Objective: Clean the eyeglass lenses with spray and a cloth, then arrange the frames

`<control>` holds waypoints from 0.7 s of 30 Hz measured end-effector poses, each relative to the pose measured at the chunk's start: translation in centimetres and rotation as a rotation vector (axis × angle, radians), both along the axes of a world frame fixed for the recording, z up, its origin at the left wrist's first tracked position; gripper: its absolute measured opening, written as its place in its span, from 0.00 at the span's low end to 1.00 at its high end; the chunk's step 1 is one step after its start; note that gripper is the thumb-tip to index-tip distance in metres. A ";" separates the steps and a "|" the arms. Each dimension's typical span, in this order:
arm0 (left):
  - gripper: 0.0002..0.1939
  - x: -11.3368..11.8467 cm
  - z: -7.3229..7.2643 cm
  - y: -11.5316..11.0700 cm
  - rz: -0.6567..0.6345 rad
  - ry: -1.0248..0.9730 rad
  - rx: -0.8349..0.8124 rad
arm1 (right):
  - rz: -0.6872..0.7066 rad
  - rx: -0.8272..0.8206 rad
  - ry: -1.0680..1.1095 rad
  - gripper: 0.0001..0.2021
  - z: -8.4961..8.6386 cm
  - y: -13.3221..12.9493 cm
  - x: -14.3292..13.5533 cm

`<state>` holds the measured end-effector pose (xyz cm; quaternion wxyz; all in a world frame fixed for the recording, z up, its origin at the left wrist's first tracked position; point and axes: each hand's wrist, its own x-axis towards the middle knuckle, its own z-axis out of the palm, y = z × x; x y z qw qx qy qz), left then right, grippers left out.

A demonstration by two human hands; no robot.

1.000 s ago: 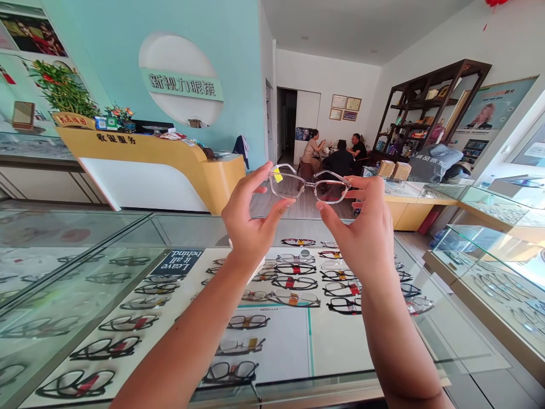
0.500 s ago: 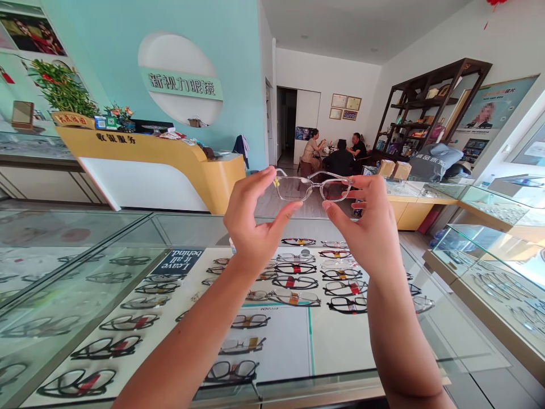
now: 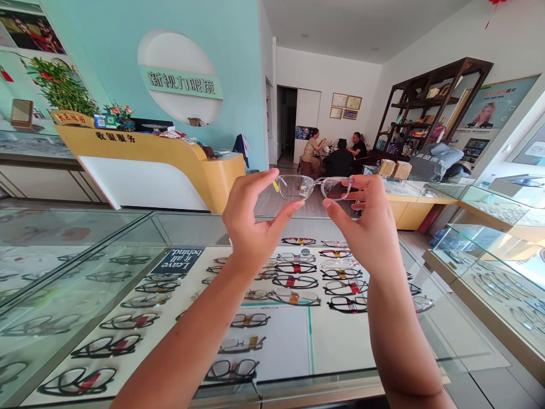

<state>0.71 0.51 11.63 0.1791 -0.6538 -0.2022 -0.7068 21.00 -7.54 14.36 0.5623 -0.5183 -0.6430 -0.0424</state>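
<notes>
A pair of clear-framed glasses [image 3: 315,182] is held up above the glass display case [image 3: 353,341], lenses side by side. My left hand [image 3: 255,218] pinches its left rim between thumb and fingers, beside a small yellow tag. At the right rim, my right hand [image 3: 361,218] grips with thumb below and fingers above. Beneath my hands, rows of glasses [image 3: 296,281] lie in the case, many with red or yellow labels. A dark card with white lettering [image 3: 177,262] lies among them on the left.
A yellow and white counter [image 3: 145,176] stands beyond the case on the left. Several people [image 3: 340,159] sit at a table in the back. More glass cases [image 3: 498,272] run along the right, near a dark shelf [image 3: 426,113].
The glasses have tilted slightly in my fingers, and their temples no longer show above the lenses. Both hands keep nearly the same place and grip.
</notes>
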 end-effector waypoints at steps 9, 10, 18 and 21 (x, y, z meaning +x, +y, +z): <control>0.30 0.0 0.1 -0.4 0.057 0.000 0.004 | 0.026 -0.019 0.031 0.20 0.1 0.0 0.0; 0.29 0.0 0.0 -0.4 0.072 -0.007 0.001 | 0.023 -0.018 0.029 0.20 0.1 0.0 0.0; 0.29 -0.4 -0.2 1.2 -0.061 -0.036 -0.135 | 0.039 0.060 -0.013 0.19 0.2 -0.4 -0.1; 0.29 -0.8 -0.4 1.9 -0.101 -0.026 -0.175 | 0.057 0.078 -0.019 0.19 0.3 -0.6 -0.1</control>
